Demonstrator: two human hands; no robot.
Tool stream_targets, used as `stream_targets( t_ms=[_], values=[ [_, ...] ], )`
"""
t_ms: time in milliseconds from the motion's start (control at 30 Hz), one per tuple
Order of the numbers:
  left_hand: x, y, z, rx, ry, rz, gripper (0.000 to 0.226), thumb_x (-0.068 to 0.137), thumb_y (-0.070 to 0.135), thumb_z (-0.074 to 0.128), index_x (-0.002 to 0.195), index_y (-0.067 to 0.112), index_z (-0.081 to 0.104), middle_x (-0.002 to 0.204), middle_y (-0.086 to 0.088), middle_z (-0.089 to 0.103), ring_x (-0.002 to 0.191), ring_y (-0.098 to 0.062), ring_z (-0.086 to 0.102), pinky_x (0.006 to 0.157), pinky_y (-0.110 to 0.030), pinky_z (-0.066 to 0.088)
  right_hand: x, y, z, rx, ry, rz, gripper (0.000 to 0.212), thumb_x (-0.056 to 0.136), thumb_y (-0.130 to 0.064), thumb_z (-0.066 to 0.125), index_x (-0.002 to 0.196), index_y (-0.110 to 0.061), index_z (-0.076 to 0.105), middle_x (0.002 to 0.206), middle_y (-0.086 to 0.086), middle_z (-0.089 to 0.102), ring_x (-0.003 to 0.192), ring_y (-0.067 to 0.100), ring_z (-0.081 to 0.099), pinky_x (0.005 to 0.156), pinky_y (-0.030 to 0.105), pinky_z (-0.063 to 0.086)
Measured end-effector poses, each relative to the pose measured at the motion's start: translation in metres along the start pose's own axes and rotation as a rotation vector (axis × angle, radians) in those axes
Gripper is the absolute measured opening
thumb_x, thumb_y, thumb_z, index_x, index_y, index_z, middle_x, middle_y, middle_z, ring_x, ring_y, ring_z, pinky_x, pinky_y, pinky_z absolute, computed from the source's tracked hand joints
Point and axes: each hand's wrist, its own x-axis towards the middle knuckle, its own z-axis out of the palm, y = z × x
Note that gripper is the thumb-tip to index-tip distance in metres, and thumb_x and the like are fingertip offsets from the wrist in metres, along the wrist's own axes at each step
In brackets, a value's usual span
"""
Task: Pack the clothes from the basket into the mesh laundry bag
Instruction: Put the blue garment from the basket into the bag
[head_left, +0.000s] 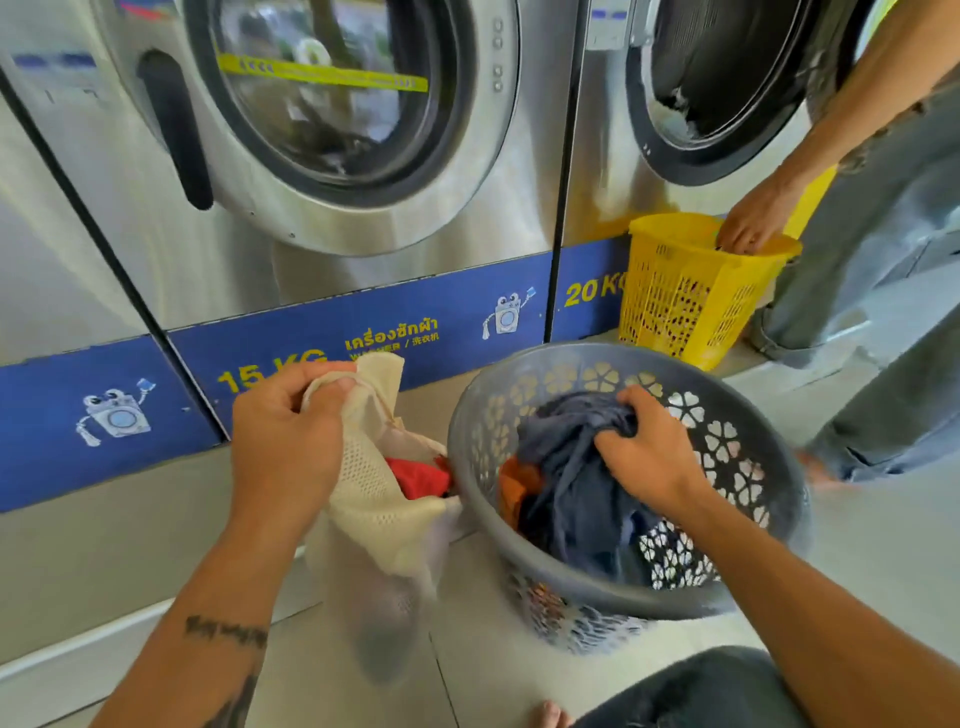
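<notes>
1. Setting: laundromat, pale tiled floor (519, 670). Row of stainless front-load washers along the back, each with a blue base panel.
2. Left-of-centre washer (332, 104): door closed, yellow strip across the glass, base panel marked "15 KG". Washer to its right (717, 88): drum open, some laundry visible inside, panel marked "20 K…" with the rest hidden.
3. Grey basket (737, 597) with flower-shaped cutouts sits tilted on the floor, just beside the mesh laundry bag (374, 509).
4. Clothes in basket: blue garment (566, 467) on top, orange item (519, 483) beneath at the left side.
5. Right hand (649, 452): inside the basket, fingers closed around a bunch of the blue garment.
6. Left hand (291, 436): fingers clamped on the upper rim of the cream mesh bag, holding it up; bag bottom hangs blurred near the floor.
7. Red cloth (415, 478) shows in the bag mouth.
8. Yellow basket (691, 296) stands before the open washer; a second person (883, 260) in grey trousers reaches a hand to its rim.
9. Wearer's dark-trousered knee at lower right.
</notes>
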Motion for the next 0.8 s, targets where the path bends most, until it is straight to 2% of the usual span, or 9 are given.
stream_targets(
  t_ms=[67, 167, 233, 300, 400, 500, 600, 667, 800],
  values=[
    [0.000, 0.000, -0.004, -0.030, 0.011, -0.037, 0.026, 0.086, 0.012, 0.064, 0.076, 0.034, 0.072, 0.085, 0.016, 0.072, 0.076, 0.007, 0.063, 0.073, -0.019, 0.045, -0.006, -0.021, -0.005, 0.230, 0.072, -0.003, 0.008, 0.087, -0.008, 0.058, 0.088, -0.014, 0.052, 0.076, 0.001, 0.058, 0.065, 0.015, 0.050, 0.060, 0.034, 0.040],
    [0.005, -0.001, -0.006, -0.044, 0.011, -0.069, 0.023, 0.086, 0.012, 0.064, 0.077, 0.032, 0.073, 0.086, 0.014, 0.072, 0.078, 0.004, 0.063, 0.072, -0.019, 0.045, -0.012, -0.049, 0.001, 0.519, 0.061, -0.019, 0.009, 0.085, -0.010, 0.057, 0.085, -0.007, 0.049, 0.074, 0.006, 0.053, 0.064, 0.014, 0.047, 0.063, 0.036, 0.041],
    [0.010, 0.000, -0.005, -0.023, -0.007, -0.056, 0.020, 0.085, 0.013, 0.064, 0.080, 0.028, 0.075, 0.086, 0.013, 0.073, 0.082, 0.000, 0.065, 0.072, -0.019, 0.045, -0.018, -0.066, 0.011, 0.646, 0.009, -0.052, 0.015, 0.078, -0.015, 0.057, 0.088, -0.004, 0.053, 0.078, 0.014, 0.057, 0.071, 0.017, 0.054, 0.068, 0.039, 0.045],
    [0.017, 0.002, -0.002, -0.011, -0.016, -0.017, 0.018, 0.085, 0.012, 0.065, 0.081, 0.026, 0.075, 0.084, 0.013, 0.073, 0.078, 0.004, 0.065, 0.072, -0.019, 0.047, -0.023, -0.079, 0.025, 0.687, -0.091, -0.127, 0.019, 0.076, -0.013, 0.056, 0.092, -0.003, 0.056, 0.081, 0.020, 0.059, 0.074, 0.017, 0.056, 0.069, 0.037, 0.047],
    [0.027, 0.008, 0.006, 0.025, -0.019, 0.050, 0.015, 0.086, 0.011, 0.066, 0.082, 0.022, 0.076, 0.081, 0.015, 0.072, 0.071, 0.011, 0.062, 0.065, -0.007, 0.044, -0.029, -0.092, 0.060, 0.584, -0.223, -0.286, 0.014, 0.080, -0.009, 0.059, 0.094, -0.010, 0.061, 0.079, 0.006, 0.065, 0.074, 0.010, 0.058, 0.067, 0.032, 0.051],
    [0.033, 0.013, 0.012, 0.020, -0.035, 0.084, 0.014, 0.086, 0.012, 0.066, 0.082, 0.020, 0.077, 0.080, 0.015, 0.072, 0.072, 0.009, 0.064, 0.061, -0.001, 0.042, -0.023, -0.096, 0.096, 0.430, -0.270, -0.407, 0.009, 0.084, -0.008, 0.058, 0.092, -0.012, 0.062, 0.083, 0.010, 0.064, 0.079, 0.023, 0.058, 0.074, 0.049, 0.050],
    [0.034, 0.015, 0.010, -0.002, -0.077, 0.090, 0.014, 0.087, 0.010, 0.065, 0.084, 0.018, 0.077, 0.082, 0.012, 0.074, 0.075, 0.004, 0.066, 0.062, -0.003, 0.044, -0.018, -0.105, 0.114, 0.366, -0.349, -0.522, 0.026, 0.080, 0.002, 0.053, 0.099, -0.007, 0.068, 0.092, 0.003, 0.071, 0.087, 0.010, 0.063, 0.078, 0.030, 0.052],
    [0.031, 0.018, 0.008, -0.045, -0.111, 0.068, 0.016, 0.087, 0.009, 0.065, 0.082, 0.018, 0.077, 0.078, 0.010, 0.074, 0.073, 0.003, 0.066, 0.061, -0.005, 0.045, -0.018, -0.109, 0.125, 0.226, -0.404, -0.562, 0.039, 0.078, 0.002, 0.049, 0.110, -0.009, 0.069, 0.105, 0.005, 0.073, 0.094, 0.015, 0.063, 0.078, 0.030, 0.049],
    [0.017, 0.028, 0.006, -0.061, -0.186, 0.074, 0.019, 0.086, 0.008, 0.064, 0.078, 0.021, 0.075, 0.077, 0.011, 0.073, 0.068, 0.001, 0.066, 0.058, -0.007, 0.047, -0.011, -0.128, 0.136, -0.165, -0.647, -0.469, 0.011, 0.092, -0.013, 0.049, 0.093, -0.016, 0.059, 0.105, 0.015, 0.066, 0.081, 0.022, 0.048, 0.071, 0.040, 0.042]
  ],
)
